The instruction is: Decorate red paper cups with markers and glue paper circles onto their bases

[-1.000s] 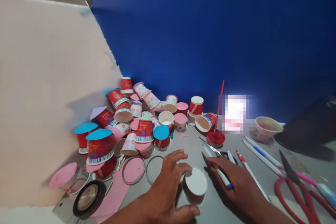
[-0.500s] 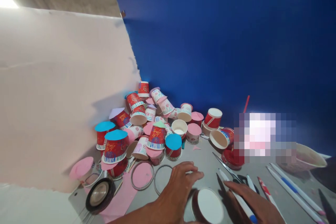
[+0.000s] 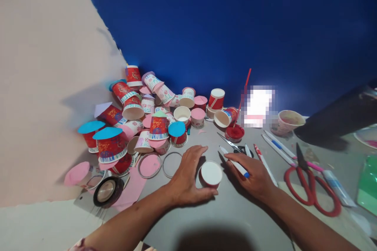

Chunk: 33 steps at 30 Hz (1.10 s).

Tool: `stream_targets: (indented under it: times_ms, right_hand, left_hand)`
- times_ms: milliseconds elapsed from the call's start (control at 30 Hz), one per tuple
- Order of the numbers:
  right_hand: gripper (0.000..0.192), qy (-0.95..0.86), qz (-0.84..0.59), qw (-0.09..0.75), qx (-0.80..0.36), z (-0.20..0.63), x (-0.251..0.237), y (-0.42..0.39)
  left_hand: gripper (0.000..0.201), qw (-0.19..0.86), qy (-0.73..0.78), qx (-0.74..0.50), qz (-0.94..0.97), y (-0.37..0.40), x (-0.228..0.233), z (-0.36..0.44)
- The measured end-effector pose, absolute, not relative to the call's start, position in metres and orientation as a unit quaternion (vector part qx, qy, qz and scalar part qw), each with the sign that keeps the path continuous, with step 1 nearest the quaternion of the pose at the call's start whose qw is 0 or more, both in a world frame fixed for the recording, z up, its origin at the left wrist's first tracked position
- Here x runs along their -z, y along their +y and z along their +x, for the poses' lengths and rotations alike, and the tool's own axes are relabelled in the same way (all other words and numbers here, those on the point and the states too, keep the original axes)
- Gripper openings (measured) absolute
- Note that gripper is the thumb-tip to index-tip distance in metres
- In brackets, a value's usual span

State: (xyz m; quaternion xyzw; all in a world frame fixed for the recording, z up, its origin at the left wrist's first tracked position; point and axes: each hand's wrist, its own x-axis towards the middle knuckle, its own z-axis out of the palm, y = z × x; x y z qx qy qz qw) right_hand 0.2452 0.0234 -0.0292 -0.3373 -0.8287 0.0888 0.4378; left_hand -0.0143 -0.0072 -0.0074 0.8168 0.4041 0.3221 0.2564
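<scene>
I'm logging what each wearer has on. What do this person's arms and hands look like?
Both forearms are bare to the bottom of the picture. The left hand and right hand show no gloves, rings or watch. A patterned pale bit of cloth shows at the left elbow.

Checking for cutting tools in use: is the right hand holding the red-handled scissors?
No, the right hand holds a white pen; the red-handled scissors lie apart on the table.

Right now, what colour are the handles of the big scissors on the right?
Red. The big scissors lie on the table, right of the right hand; head view shows them best.
</scene>
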Motion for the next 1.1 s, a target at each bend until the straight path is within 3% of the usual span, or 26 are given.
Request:
stream_targets:
  times_ms: [267,633,1100]
  right_hand:
    - [0.023,-0.828,-0.336,0.439,-0.098,0.245,0.03,0.025]
    - [0.021,-0.825,-0.349,0.433,-0.1,0.244,0.027,0.025]
    - [0.02,-0.814,-0.363,0.44,-0.11,0.239,0.026,0.027]
  left_hand:
    - [0.079,0.226,0.41,-0.339,0.816,-0.005,0.011,-0.005]
    - [0.07,0.187,0.429,-0.363,0.806,-0.008,0.01,0.0]
    - [0.07,0.22,0.46,-0.343,0.789,-0.006,0.012,-0.005]
